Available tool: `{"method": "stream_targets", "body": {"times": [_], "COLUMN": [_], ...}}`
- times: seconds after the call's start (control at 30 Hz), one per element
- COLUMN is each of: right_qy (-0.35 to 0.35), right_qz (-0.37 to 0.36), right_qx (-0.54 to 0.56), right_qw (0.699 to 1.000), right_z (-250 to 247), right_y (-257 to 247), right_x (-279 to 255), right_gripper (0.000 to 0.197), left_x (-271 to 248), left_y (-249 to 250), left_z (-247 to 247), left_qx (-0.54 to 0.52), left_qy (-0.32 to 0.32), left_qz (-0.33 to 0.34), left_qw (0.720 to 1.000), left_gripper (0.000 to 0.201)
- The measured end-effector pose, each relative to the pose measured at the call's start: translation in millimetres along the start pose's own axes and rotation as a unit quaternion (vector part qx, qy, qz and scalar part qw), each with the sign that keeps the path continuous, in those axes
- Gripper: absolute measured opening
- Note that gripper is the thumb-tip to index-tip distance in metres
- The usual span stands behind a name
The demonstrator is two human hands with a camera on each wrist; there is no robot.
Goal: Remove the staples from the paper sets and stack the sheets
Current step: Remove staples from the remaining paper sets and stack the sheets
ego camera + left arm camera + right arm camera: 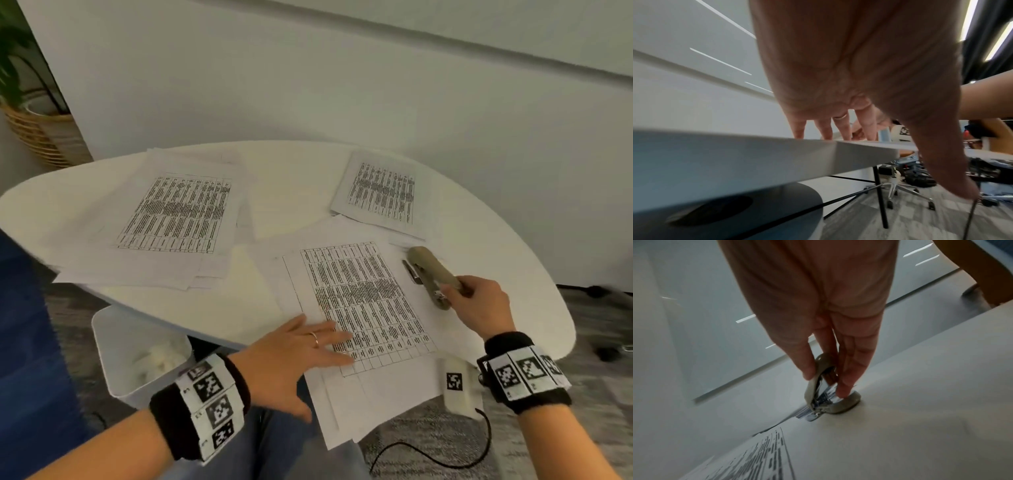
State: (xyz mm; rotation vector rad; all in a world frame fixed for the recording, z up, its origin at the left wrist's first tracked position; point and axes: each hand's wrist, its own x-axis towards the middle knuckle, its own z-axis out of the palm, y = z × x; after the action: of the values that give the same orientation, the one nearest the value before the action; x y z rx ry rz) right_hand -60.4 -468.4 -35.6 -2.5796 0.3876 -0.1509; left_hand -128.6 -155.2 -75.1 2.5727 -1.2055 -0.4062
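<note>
A printed paper set point(370, 301) lies on the white table point(291, 178) near its front edge, overhanging it toward me. My left hand point(322, 342) rests flat on the set's lower left part, fingers straight; the left wrist view shows the fingers point(826, 129) lying on the table top. My right hand point(459, 294) grips the rear end of a beige stapler-type tool point(430, 270) that lies by the set's upper right corner. In the right wrist view, thumb and fingers point(844, 386) pinch the tool point(818, 394) over the paper corner. No staple is visible.
A loose spread of sheets point(171, 219) lies at the back left and a neater stack point(380, 195) at the back right. A white bin point(116, 342) stands below the table's left front. A white tagged box point(457, 383) with a cable sits at the front edge.
</note>
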Motion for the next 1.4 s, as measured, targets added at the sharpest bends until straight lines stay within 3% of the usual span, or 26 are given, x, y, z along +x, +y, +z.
{"method": "stream_targets", "body": {"times": [0.1, 0.17, 0.2, 0.27, 0.33, 0.4, 0.47, 0.53, 0.6, 0.63, 0.67, 0.77, 0.83, 0.9, 0.97, 1.03, 1.1, 1.17, 1.23, 1.33, 1.37, 1.4], "right_qy": [0.016, 0.063, 0.045, -0.12, -0.307, -0.362, -0.292, -0.174, -0.047, 0.019, 0.067, 0.139, 0.112, 0.07, 0.062, 0.085, 0.111, 0.11, 0.081, 0.018, -0.01, -0.051], "right_qz": [-0.032, -0.142, -0.208, -0.277, -0.258, -0.264, -0.31, -0.345, -0.337, -0.322, -0.293, -0.255, -0.265, -0.301, -0.349, -0.373, -0.386, -0.416, -0.459, -0.518, -0.523, -0.513], "right_qx": [-0.011, 0.009, 0.028, 0.093, 0.153, 0.144, 0.098, 0.128, 0.234, 0.28, 0.327, 0.433, 0.423, 0.406, 0.375, 0.371, 0.359, 0.324, 0.283, 0.224, 0.203, 0.188], "right_qw": [0.999, 0.988, 0.977, 0.949, 0.903, 0.882, 0.899, 0.914, 0.911, 0.904, 0.896, 0.854, 0.859, 0.86, 0.857, 0.846, 0.843, 0.843, 0.838, 0.825, 0.828, 0.836], "right_z": [0.8, 0.1, -1.3, -1.0, 5.2, 15.5, 19.0, 11.6, -7.3, -18.6, -28.7, -48.7, -47.2, -37.5, -24.1, -10.4, -0.2, 5.3, 8.7, 15.5, 17.1, 18.3], "right_y": [-5.7, -16.9, -24.3, -39.8, -51.5, -52.8, -54.3, -56.0, -61.6, -65.5, -67.4, -74.4, -83.6, -91.9, -100.1, -102.1, -101.8, -103.2, -106.5, -108.1, -106.7, -104.0], "right_x": [-5.4, -17.2, -24.8, -42.6, -57.7, -64.1, -59.9, -55.2, -45.9, -41.8, -36.5, -21.6, -19.8, -25.1, -30.6, -34.6, -37.4, -41.8, -47.3, -53.1, -55.0, -56.4], "right_gripper": [0.049, 0.056, 0.05, 0.047, 0.063, 0.071, 0.065, 0.053, 0.012, 0.031, 0.042, 0.036, 0.042, 0.046, 0.034, 0.022, 0.036, 0.054, 0.061, 0.046, 0.039, 0.037], "left_x": [10.3, 10.4, 9.8, 7.0, 4.2, 2.8, -0.8, -4.2, -9.5, -13.1, -17.2, -28.6, -32.6, -32.8, -30.1, -27.1, -24.9, -21.5, -16.9, -8.9, -7.8, -7.3], "left_y": [9.1, 10.3, 11.4, 13.4, 9.0, -1.6, -7.4, -13.9, -26.2, -33.1, -39.5, -56.2, -59.6, -56.2, -52.7, -48.0, -43.2, -37.3, -30.3, -29.6, -33.0, -38.3], "left_z": [4.6, 1.8, -1.3, -10.3, -20.4, -29.2, -39.8, -49.8, -57.8, -61.6, -64.8, -71.1, -73.7, -77.9, -83.7, -93.1, -103.4, -116.1, -129.8, -144.5, -147.0, -147.3], "left_qx": [-0.024, -0.105, -0.165, -0.281, -0.332, -0.319, -0.322, -0.349, -0.368, -0.362, -0.348, -0.329, -0.351, -0.401, -0.432, -0.497, -0.587, -0.646, -0.659, -0.627, -0.607, -0.58], "left_qy": [0.035, 0.069, 0.091, 0.168, 0.283, 0.371, 0.421, 0.49, 0.552, 0.57, 0.575, 0.527, 0.474, 0.446, 0.422, 0.392, 0.366, 0.347, 0.329, 0.328, 0.331, 0.328], "left_qz": [0.034, 0.031, 0.021, -0.025, -0.114, -0.174, -0.19, -0.196, -0.212, -0.225, -0.244, -0.299, -0.316, -0.312, -0.307, -0.299, -0.283, -0.256, -0.23, -0.244, -0.264, -0.277], "left_qw": [0.999, 0.992, 0.982, 0.944, 0.893, 0.854, 0.826, 0.774, 0.718, 0.703, 0.699, 0.725, 0.743, 0.737, 0.736, 0.714, 0.664, 0.63, 0.636, 0.663, 0.672, 0.692], "left_gripper": [0.053, 0.036, 0.031, 0.019, 0.01, 0.016, 0.011, 0.015, 0.02, 0.021, 0.022, 0.019, 0.015, 0.013, 0.024, 0.048, 0.083, 0.1, 0.085, 0.03, 0.028, 0.04]}}
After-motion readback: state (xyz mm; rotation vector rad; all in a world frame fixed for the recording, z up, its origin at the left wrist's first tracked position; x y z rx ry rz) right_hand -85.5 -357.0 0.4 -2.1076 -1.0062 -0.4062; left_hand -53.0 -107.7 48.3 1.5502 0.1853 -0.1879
